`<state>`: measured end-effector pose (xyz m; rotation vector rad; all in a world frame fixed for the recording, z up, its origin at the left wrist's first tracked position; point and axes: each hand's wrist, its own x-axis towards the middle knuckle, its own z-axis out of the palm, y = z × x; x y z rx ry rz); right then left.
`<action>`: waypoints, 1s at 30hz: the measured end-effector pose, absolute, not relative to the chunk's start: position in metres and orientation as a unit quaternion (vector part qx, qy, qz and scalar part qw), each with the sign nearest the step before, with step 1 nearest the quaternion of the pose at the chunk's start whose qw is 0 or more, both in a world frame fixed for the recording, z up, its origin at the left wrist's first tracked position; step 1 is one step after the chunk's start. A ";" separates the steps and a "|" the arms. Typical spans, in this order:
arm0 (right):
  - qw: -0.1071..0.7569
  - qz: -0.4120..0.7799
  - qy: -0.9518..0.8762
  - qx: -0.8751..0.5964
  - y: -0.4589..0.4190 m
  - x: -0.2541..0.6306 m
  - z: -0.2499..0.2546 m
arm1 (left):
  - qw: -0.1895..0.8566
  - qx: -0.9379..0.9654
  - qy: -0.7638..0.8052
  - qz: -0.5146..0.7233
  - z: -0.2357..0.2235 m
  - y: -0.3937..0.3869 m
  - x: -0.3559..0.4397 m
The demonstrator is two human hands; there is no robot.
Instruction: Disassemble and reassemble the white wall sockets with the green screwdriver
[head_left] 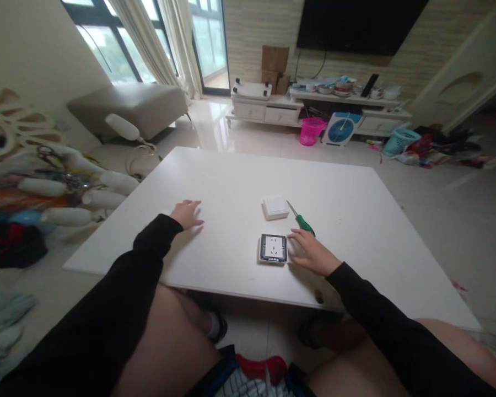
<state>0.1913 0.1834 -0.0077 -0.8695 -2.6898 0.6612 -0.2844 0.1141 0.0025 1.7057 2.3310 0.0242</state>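
Note:
A low white table (355, 220) stands in front of me. On it lies a wall socket unit (273, 248) with a grey frame, and behind it a white square cover plate (276, 207). A green-handled screwdriver (301, 219) lies just right of the plate. My right hand (311, 253) rests flat on the table beside the socket's right edge, fingers stretched out near the screwdriver handle, holding nothing. My left hand (186, 213) lies palm down on the table's left part, fingers apart, well away from the parts.
A rack with scissors and white-handled tools (66, 182) crowds the table's left side. Beyond the table are a grey ottoman (136, 107), a TV stand (314, 107), a pink basket (312, 130) and a small fan (341, 129). My bare knees are under the near edge.

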 end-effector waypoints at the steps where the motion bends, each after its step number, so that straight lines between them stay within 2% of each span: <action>1: 0.123 0.195 -0.919 -0.320 0.191 0.196 -0.007 | 0.134 0.611 0.780 0.014 0.001 0.115 -0.266; 4: 0.133 0.122 -0.897 -0.404 0.213 0.208 -0.010 | 0.175 0.721 0.668 0.058 -0.005 0.110 -0.205; 9: 0.133 0.118 -0.872 -0.455 0.233 0.215 -0.019 | 0.230 0.807 0.527 0.133 -0.013 0.087 -0.122; 18: 0.194 0.131 -0.826 -0.513 0.239 0.208 -0.013 | 0.229 0.801 0.529 0.160 -0.019 0.081 -0.093; 23: 0.308 0.146 -0.768 -0.543 0.243 0.217 0.024 | 0.240 0.801 0.527 0.149 -0.017 0.082 -0.093; 26: 0.480 0.273 -0.670 -0.496 0.234 0.219 0.047 | 0.232 0.803 0.528 0.150 -0.018 0.080 -0.090; 30: 0.543 0.357 -0.623 -0.436 0.205 0.213 0.065 | 0.215 0.803 0.531 0.161 -0.022 0.079 -0.088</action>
